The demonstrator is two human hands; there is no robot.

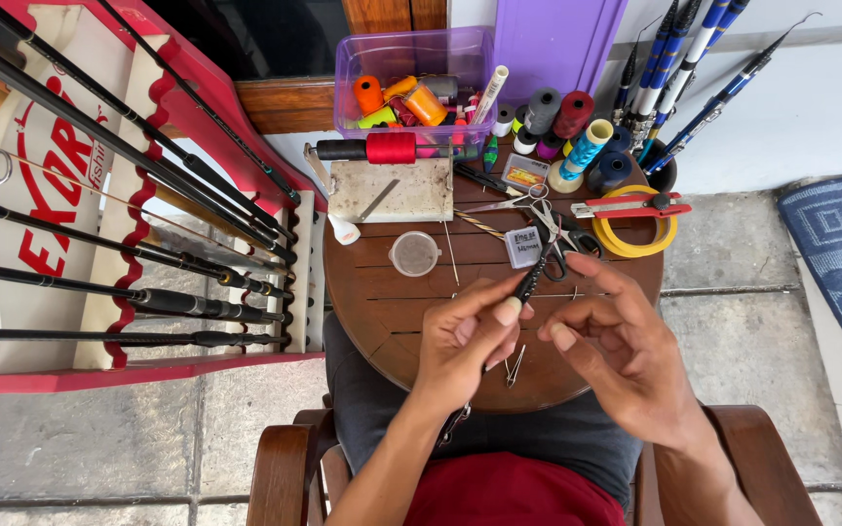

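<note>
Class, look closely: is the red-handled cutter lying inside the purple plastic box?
No, the red-handled cutter lies across the yellow tape roll on the round wooden table, outside the purple box.

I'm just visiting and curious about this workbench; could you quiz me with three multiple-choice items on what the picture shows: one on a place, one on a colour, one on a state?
1. Where does the purple plastic box of thread spools stand?
A. at the far edge of the round wooden table
B. on the floor
C. on the person's lap

2. What colour is the roll of tape on the table's right side?
A. green
B. yellow
C. white

3. What is the left hand doing?
A. lying flat and open on the table
B. reaching into the box
C. pinching a thin dark rod in its fingers

Answers: 1 A, it stands at the table's far edge, by the wall; 2 B, the ring is plainly yellow; 3 C, thumb and fingers close on the rod while the right hand hovers beside it.
</note>
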